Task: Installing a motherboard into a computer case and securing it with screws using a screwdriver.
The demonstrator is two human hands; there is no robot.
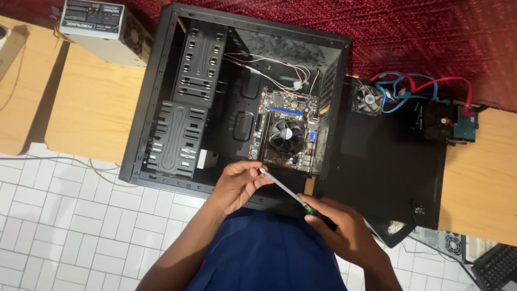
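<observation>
- Two bare hands worked just above a blue-clad lap, over a floor of white rectangular tiles (64, 215) laid in a zigzag.
- Clenched around the dark handle, the right hand (344, 229) grasped a screwdriver (285, 189) whose pale metal shaft slanted up and left.
- At the shaft's far end the left hand (237, 183) pinched the tip between its fingertips (259, 171), close above the near edge of the case.
- Beyond the hands an open black computer case (161, 108) lay on its side across two wooden benches (91, 102), with a motherboard (285, 132) and round cooler fan inside and thin wires trailing above it.
- Beside it on the right lay the black side panel (388, 161), touching the case.
- Farther right sat a small loose fan (369, 99), a tangle of red and blue cables (414, 86) and a hard drive (463, 126).
- At the far left a grey power supply (102, 29) stood on the bench, with a dark red carpet (431, 32) behind everything.
</observation>
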